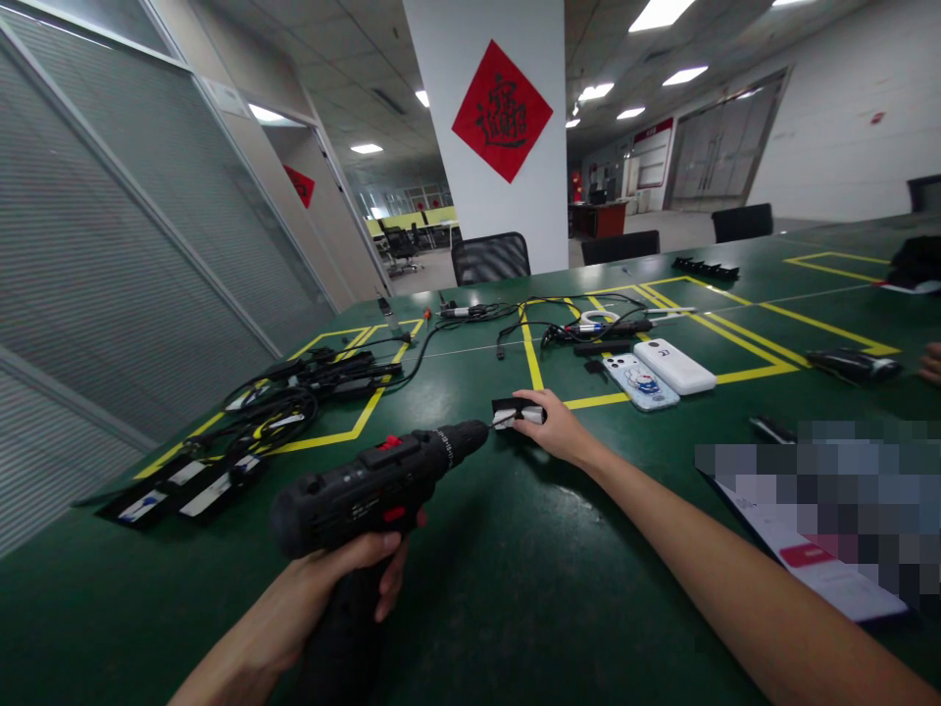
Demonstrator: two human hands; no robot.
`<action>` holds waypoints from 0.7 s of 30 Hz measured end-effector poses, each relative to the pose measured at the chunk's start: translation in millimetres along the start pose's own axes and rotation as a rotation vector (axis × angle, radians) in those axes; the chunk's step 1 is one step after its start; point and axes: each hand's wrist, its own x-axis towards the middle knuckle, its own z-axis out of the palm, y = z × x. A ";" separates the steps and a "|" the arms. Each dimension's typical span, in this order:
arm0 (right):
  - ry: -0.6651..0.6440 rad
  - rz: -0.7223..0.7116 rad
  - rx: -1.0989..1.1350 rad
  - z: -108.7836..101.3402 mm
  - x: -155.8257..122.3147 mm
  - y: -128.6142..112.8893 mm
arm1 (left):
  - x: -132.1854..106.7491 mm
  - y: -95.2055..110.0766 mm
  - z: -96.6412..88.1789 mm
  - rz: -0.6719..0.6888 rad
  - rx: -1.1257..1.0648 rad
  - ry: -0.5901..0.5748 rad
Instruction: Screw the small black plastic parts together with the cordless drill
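Observation:
My left hand (368,564) is wrapped round the grip of a black cordless drill (368,490) with red buttons. The drill lies level in the air and its chuck points right. Ahead of the chuck, my right hand (551,422) pinches a small black and silver piece (507,412) against the green table (470,588). The drill's tip reaches close to that piece; whether they touch I cannot tell. My right fingers partly cover the piece, so its exact kind does not show.
Tangled black cables (294,402) lie on the left. Beyond my right hand are a patterned phone (639,382), a white power bank (674,367) and more cables. Yellow tape (533,353) marks rectangles. Papers (845,579) lie at right, partly pixelated; another person's hand (932,363) shows at the edge.

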 end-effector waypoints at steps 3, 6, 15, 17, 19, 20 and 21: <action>-0.005 -0.004 -0.010 -0.1 -0.1 -0.9 | 0.8 -1.2 0.6 0.008 0.015 0.018; -0.002 -0.019 -0.029 -0.2 -0.1 -1.9 | 2.1 -3.1 1.2 0.013 0.042 0.043; 0.023 -0.032 -0.078 0.9 0.9 -2.0 | -0.7 -2.9 7.1 0.025 0.133 0.096; 0.020 -0.025 -0.085 1.0 1.0 -2.7 | 0.1 -1.0 7.5 0.033 0.150 0.095; 0.025 -0.022 -0.092 1.1 1.1 -3.4 | 1.0 1.9 7.9 0.039 0.179 0.096; 0.028 -0.022 -0.094 1.3 1.1 -3.6 | 0.6 3.7 8.6 0.039 0.192 0.095; 0.030 -0.022 -0.094 1.4 1.0 -3.7 | -1.0 5.8 9.7 0.040 0.189 0.089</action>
